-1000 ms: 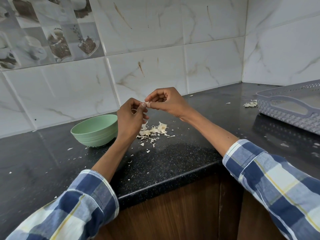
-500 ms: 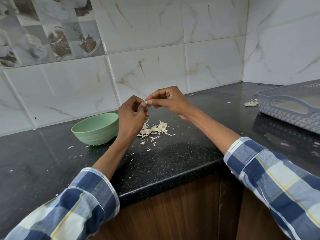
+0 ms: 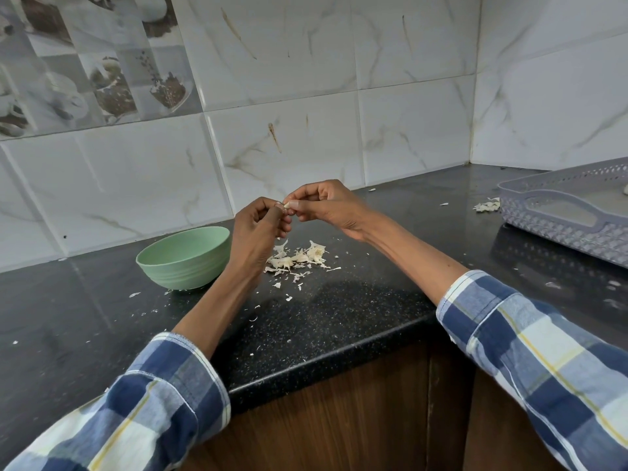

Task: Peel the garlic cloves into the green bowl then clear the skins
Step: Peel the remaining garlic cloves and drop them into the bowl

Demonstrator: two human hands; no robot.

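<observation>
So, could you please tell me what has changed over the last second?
Very little: both the left hand and right hand keep pinching the small pale garlic clove above the black speckled counter, fingertips shifting only slightly. The round green bowl, pile of papery skins and grey perforated tray stayed put.

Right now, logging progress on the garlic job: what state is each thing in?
garlic clove: pinched between both hands above the counter, mostly hidden.
left hand: fingers curled, pinching the clove.
right hand: fingers curled, pinching the clove.
green bowl: upright, contents not visible.
skins: loose pile on the counter, uncleared.
grey tray: on the counter.
</observation>
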